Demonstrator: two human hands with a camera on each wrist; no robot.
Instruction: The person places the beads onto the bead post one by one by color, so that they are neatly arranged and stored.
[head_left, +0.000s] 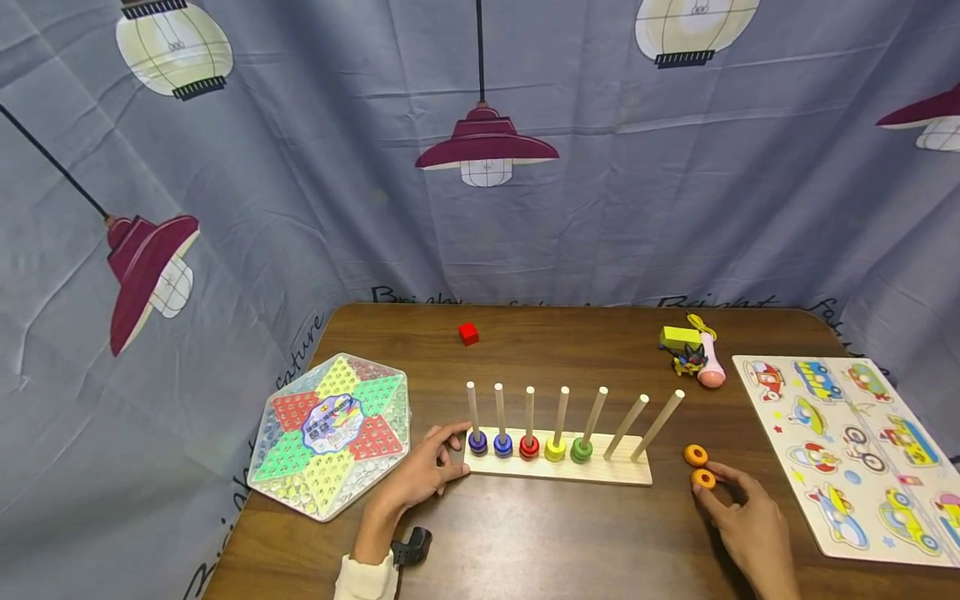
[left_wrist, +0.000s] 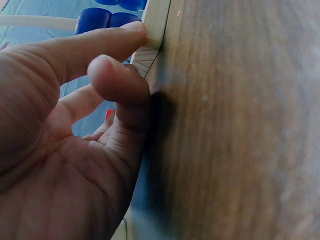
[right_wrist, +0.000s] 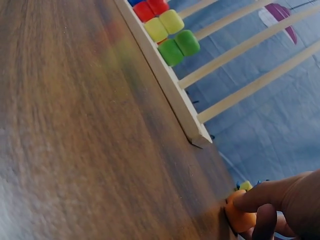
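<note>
A wooden peg board (head_left: 558, 467) stands mid-table with a row of upright pegs. From the left, its pegs carry purple beads (head_left: 477, 443), blue beads (head_left: 503, 446), red beads (head_left: 529, 447), yellow beads (head_left: 556, 449) and green beads (head_left: 581, 451); the two rightmost pegs are bare. My left hand (head_left: 423, 467) holds the board's left end between thumb and index finger. To the right of the board, my right hand (head_left: 750, 521) pinches an orange bead (head_left: 703, 479) at the table. Another orange bead (head_left: 695, 455) lies just behind it.
A Chinese checkers board (head_left: 330, 437) lies at the left. At the right is a picture puzzle board (head_left: 855, 458). Behind stand a red cube (head_left: 468, 334), a yellow block (head_left: 680, 337), a small dark figure (head_left: 690, 360) and a pink toy microphone (head_left: 711, 362). A curtain hangs behind.
</note>
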